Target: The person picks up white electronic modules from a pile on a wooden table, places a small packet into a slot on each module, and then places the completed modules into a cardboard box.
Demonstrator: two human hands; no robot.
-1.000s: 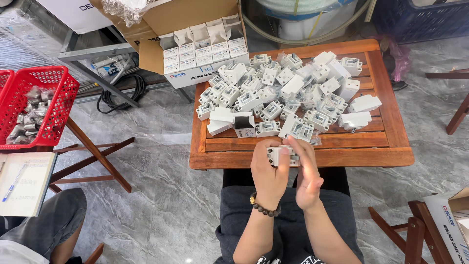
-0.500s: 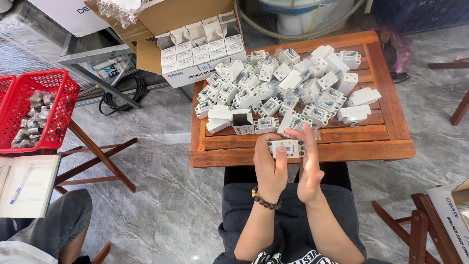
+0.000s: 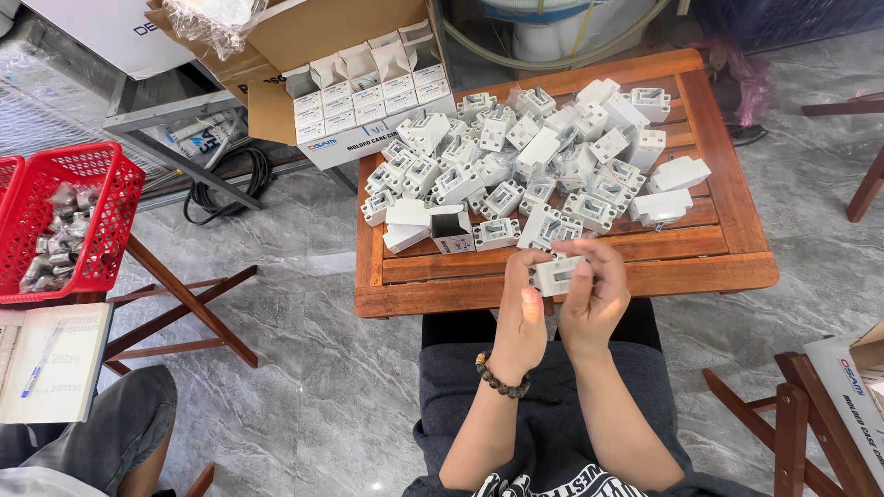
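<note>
- I am watching both hands holding one white plastic housing (image 3: 559, 274) at the near edge of the wooden table (image 3: 737, 272), above the lap.
- The left hand (image 3: 521, 317) is pinching the housing's left end; its fingers (image 3: 517, 267) are curled narrow around that end, thumb on the near side.
- The right hand (image 3: 594, 299) is gripping the right end, fingertips (image 3: 589, 250) arching over the top edge. I am judging that the two-ended grip is keeping the recessed face turned up for viewing.
- Beyond the fingertips, a heap of similar white housings (image 3: 534, 161) is lying across the table top, within short reach of both hands.
- Just left of the left fingers, a small open carton (image 3: 451, 230) is standing at the heap's near edge.
- Farther beyond, an open cardboard box of small white cartons (image 3: 368, 92) is sitting touching the table's far left corner.
- Well to the left of the hands, a red basket (image 3: 64, 221) is holding grey parts; a notebook with a pen (image 3: 51, 364) is lying below it.
- Another person's knee (image 3: 120, 423) is showing at the lower left, apart from the hands.
</note>
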